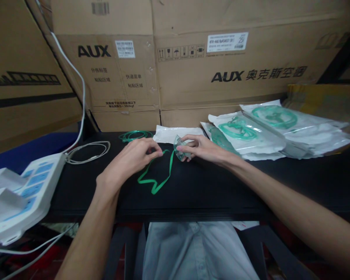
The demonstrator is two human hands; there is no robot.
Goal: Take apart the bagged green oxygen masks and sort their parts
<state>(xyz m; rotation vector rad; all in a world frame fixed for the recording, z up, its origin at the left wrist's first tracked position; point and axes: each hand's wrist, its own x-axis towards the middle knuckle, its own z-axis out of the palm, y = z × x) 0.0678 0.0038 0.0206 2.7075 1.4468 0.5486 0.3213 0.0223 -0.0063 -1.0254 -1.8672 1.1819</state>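
Observation:
A clear, green-tinted mask (179, 147) is gripped between the thumb and fingers of my right hand (196, 148). From it a green elastic strap (154, 186) loops down over the black table. My left hand (141, 153), to the left of the mask, pinches the strap's other end between thumb and fingertips. Behind my left hand lies a coil of green tubing (134, 135). A flat white packet (175, 134) rests just behind the mask, partly hidden by my right hand.
Sealed white packets with green tubing (239, 130) are piled at the back right. A white power strip (37, 190) and a coiled pale cable (90, 152) occupy the left. Large cardboard boxes (186, 89) stand along the back of the black table (210, 194).

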